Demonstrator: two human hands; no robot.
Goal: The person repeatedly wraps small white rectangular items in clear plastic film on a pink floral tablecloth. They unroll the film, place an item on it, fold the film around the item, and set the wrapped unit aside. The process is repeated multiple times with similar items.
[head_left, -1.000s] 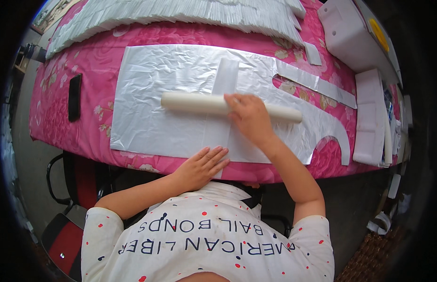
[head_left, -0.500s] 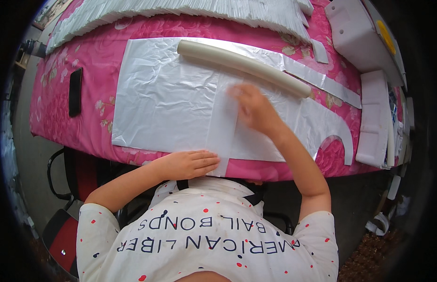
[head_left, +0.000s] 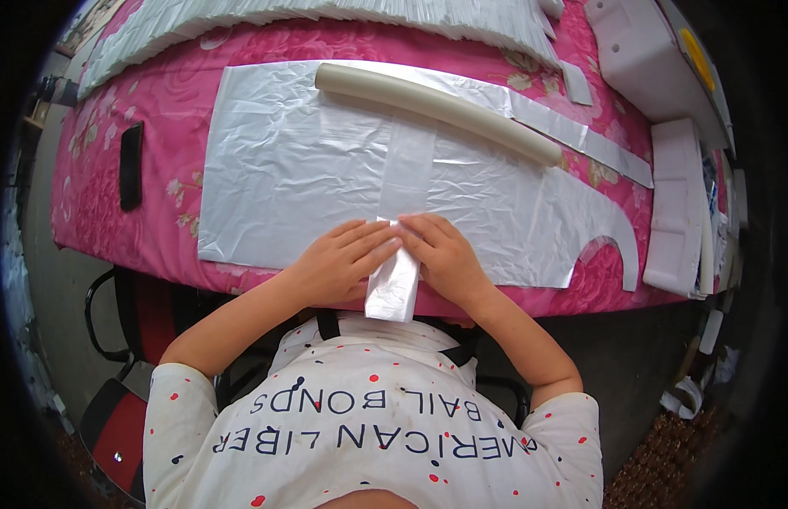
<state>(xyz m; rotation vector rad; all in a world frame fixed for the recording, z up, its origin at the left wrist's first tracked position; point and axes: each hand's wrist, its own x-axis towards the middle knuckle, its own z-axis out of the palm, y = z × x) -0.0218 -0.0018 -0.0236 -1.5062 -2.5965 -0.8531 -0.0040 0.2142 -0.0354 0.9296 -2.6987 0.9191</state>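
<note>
A large sheet of thin, shiny white plastic film lies flat, with a curved cut-out at its right end. Across its middle runs a narrow translucent strip. At the near table edge, a folded, glossy plastic strip extends toward me. My left hand grips this strip from the left, its fingers laid over the upper part and its thumb low beside it. From the other side my right hand closes on it, fingers curled at the top edge. The fingertips of both hands nearly meet, partly hiding the strip.
A long beige roller tube rests across the film's far side. Stacked white folded sheets line the back of the pink floral tablecloth. A black flat object lies left; white foam boxes stand right.
My right hand has come down and toward me from the middle of the film to the near strip. My left hand has shifted slightly up. The strip between them now appears folded.
</note>
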